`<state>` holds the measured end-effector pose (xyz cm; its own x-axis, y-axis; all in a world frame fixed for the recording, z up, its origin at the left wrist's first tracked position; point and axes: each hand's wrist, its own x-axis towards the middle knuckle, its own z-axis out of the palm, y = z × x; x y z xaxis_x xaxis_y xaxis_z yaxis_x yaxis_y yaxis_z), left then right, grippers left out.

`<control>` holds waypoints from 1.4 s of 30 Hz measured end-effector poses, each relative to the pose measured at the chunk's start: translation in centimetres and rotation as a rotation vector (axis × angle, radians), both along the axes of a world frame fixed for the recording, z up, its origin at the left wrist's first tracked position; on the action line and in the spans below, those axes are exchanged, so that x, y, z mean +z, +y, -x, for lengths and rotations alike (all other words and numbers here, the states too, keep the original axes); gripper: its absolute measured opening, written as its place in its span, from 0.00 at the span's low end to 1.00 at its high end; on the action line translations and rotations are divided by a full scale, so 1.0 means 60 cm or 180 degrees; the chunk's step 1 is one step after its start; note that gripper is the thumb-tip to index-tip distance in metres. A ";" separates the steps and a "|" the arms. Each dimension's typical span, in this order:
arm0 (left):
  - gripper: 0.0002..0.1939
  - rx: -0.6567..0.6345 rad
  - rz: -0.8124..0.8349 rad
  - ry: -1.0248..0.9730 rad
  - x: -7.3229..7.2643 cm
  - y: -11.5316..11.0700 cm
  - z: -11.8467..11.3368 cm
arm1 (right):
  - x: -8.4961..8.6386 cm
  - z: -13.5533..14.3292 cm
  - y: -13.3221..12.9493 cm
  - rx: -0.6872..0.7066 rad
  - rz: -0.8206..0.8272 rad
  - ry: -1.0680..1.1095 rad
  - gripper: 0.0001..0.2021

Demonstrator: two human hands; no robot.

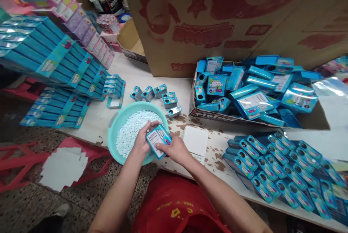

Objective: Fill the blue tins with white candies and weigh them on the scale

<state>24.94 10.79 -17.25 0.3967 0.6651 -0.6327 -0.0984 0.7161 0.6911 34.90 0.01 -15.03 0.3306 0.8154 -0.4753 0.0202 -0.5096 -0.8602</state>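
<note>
A small blue candy tin (157, 140) with a white label is held over the near right side of a turquoise basin (114, 149). My left hand (143, 139) supports it from the left, fingers behind it. My right hand (175, 149) grips its right side, thumb across the front. Small pale-blue candies (130, 131) fill much of the basin. Beyond the rim stand several small blue tins (169, 99). A white scale (195, 141) lies to the right of my right hand.
A cardboard box (225, 116) piled with blue tins stands at the right, before a large carton (174, 26). Rows of upright tins (272, 167) fill the near right. Stacked blue display packs (51, 59) stand left. A red stool (100, 169) bears white sheets (63, 167).
</note>
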 end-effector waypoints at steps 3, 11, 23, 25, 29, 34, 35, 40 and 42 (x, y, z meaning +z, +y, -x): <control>0.11 0.0442 0.0342 0.0149 -0.033 0.010 0.025 | -0.028 0.018 0.018 0.0221 0.0156 0.0003 0.16; 0.06 0.1145 0.0843 -0.0335 -0.035 0.008 0.041 | -0.084 0.024 0.012 0.0204 -0.0242 0.0479 0.21; 0.16 -0.0730 -0.3162 0.2628 -0.066 0.039 0.065 | -0.103 -0.057 -0.118 -0.0820 -0.0742 0.0312 0.20; 0.18 -0.1070 -0.3637 0.3035 -0.085 0.040 0.064 | -0.132 -0.085 -0.147 -0.1080 -0.0738 -0.0009 0.21; 0.16 -0.1347 -0.3869 0.3122 -0.097 0.030 0.042 | -0.184 -0.128 -0.176 -0.1221 -0.0800 -0.0697 0.18; 0.15 -0.1378 -0.3906 0.3036 -0.081 0.019 0.011 | -0.216 -0.141 -0.189 -0.1214 -0.0864 -0.0843 0.20; 0.14 -0.1361 -0.3916 0.3007 -0.078 0.018 0.007 | -0.216 -0.140 -0.195 -0.1209 -0.0867 -0.0910 0.22; 0.14 -0.1338 -0.3932 0.2838 -0.068 0.007 -0.005 | -0.189 -0.125 -0.264 -0.1200 -0.0859 -0.1727 0.23; 0.14 -0.1336 -0.3935 0.2766 -0.066 -0.002 -0.010 | -0.168 -0.121 -0.302 -0.1178 -0.0867 -0.2257 0.19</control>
<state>25.56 10.70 -21.20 0.4971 0.8644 0.0758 0.6799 -0.4423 0.5849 42.13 -18.12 -25.12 0.7447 0.6519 0.1430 0.4743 -0.3662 -0.8006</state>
